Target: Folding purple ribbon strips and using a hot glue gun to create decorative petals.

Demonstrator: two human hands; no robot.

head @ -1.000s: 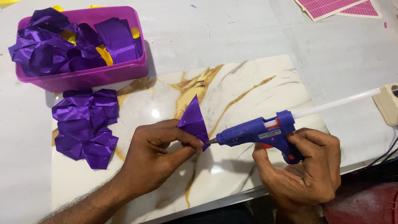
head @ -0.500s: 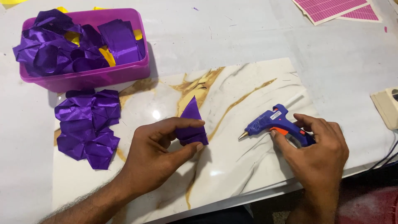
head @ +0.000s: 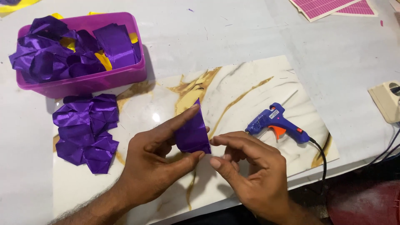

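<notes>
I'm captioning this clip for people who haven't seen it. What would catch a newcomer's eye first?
Front and centre, the left hand pinches a folded purple ribbon piece while the right hand comes up against its lower edge. To the right, a blue hot glue gun lies on the marble-patterned board. At the upper left, a magenta plastic box brims with purple ribbon, and a cluster of folded purple pieces lies below it.

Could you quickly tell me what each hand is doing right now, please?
Left hand: closed on the folded purple ribbon piece.
Right hand: open, fingertips at the piece's edge, holding nothing; glue gun lies on the board.
</notes>
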